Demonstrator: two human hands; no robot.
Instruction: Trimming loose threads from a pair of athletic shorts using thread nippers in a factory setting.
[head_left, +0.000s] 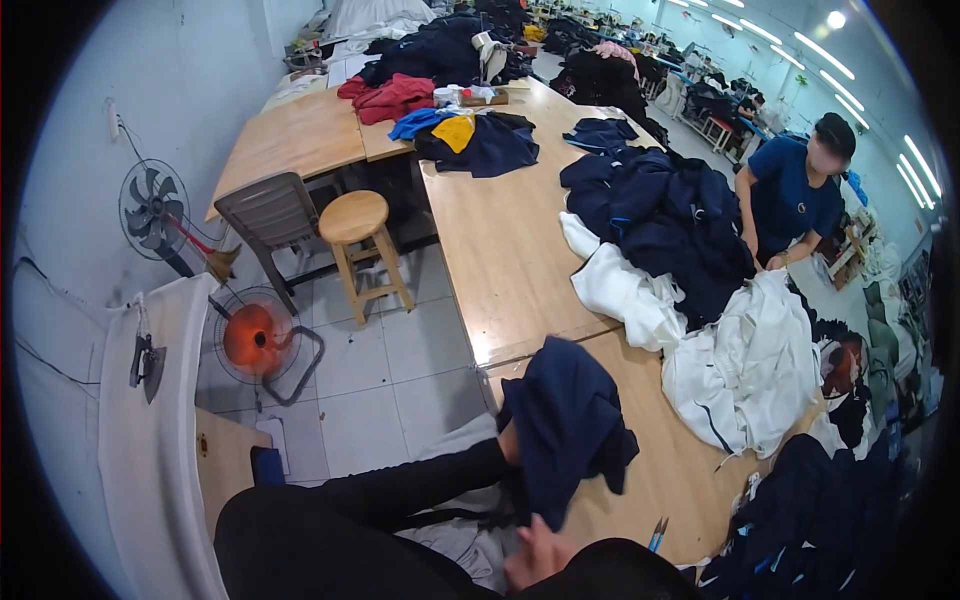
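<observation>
I hold a dark navy garment (570,430) up over the near edge of the long wooden table (500,260). My left hand (509,441), in a black sleeve, grips the garment's left edge and is mostly hidden behind the cloth. My right hand (535,556) pinches its lower hem, close to my body. Grey cloth (470,540) lies beneath the garment, on my lap.
White garments (740,370) and a navy pile (660,220) cover the table's right side, with more navy pieces (810,520) at lower right. A person in a blue shirt (795,190) handles cloth across the table. Blue snips (657,535) lie near me. A stool (355,220), chair (265,215) and two fans (255,340) stand left.
</observation>
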